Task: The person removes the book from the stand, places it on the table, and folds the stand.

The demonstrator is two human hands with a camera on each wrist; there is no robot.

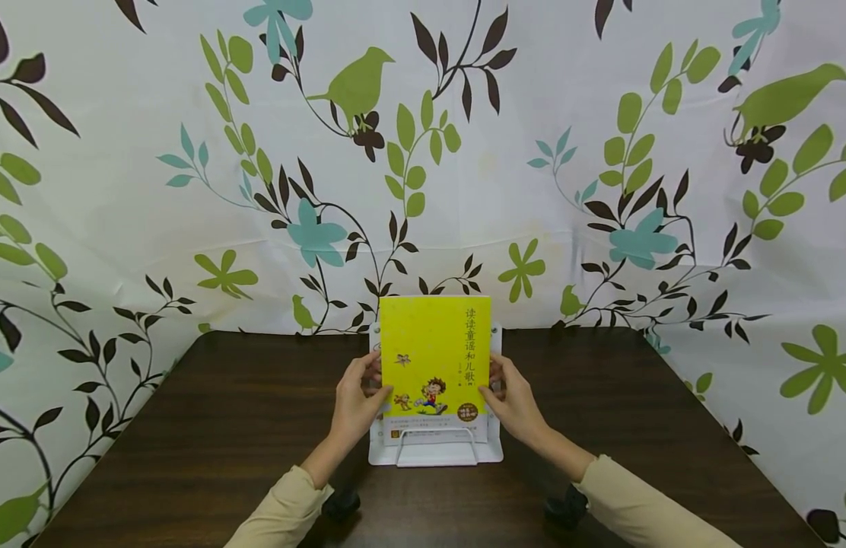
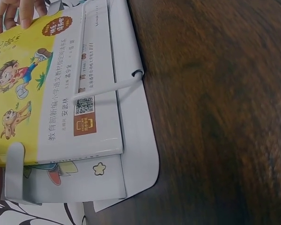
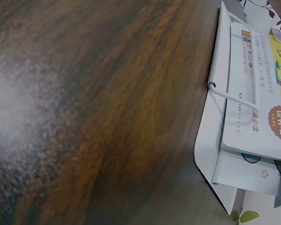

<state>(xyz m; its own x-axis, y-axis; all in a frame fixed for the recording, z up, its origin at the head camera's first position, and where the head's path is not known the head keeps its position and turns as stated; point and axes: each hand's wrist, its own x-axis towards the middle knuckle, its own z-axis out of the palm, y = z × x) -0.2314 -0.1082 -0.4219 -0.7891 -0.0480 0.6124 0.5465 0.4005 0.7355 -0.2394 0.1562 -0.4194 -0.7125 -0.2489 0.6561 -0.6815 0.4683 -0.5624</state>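
A yellow children's book [image 1: 430, 335] with a cartoon child and dog on its cover stands upright, leaning back on a white book stand [image 1: 437, 455]. My left hand [image 1: 354, 399] grips its left edge, thumb on the cover and fingers behind. On the opposite edge, my right hand [image 1: 519, 399] holds it the same way. A white wire bar [image 2: 107, 87] crosses the lower cover in the left wrist view, and a white side clip [image 2: 14, 171] overlaps the book's edge. The right wrist view shows the book's lower corner [image 3: 239, 133] within the stand.
The stand is on a dark brown wooden table [image 1: 259, 411]. Behind the table hangs a white cloth [image 1: 464, 251] printed with leaves, birds and flowers. Dark devices [image 1: 342, 502] sit below both wrists, beside the beige sleeves [image 1: 286, 506].
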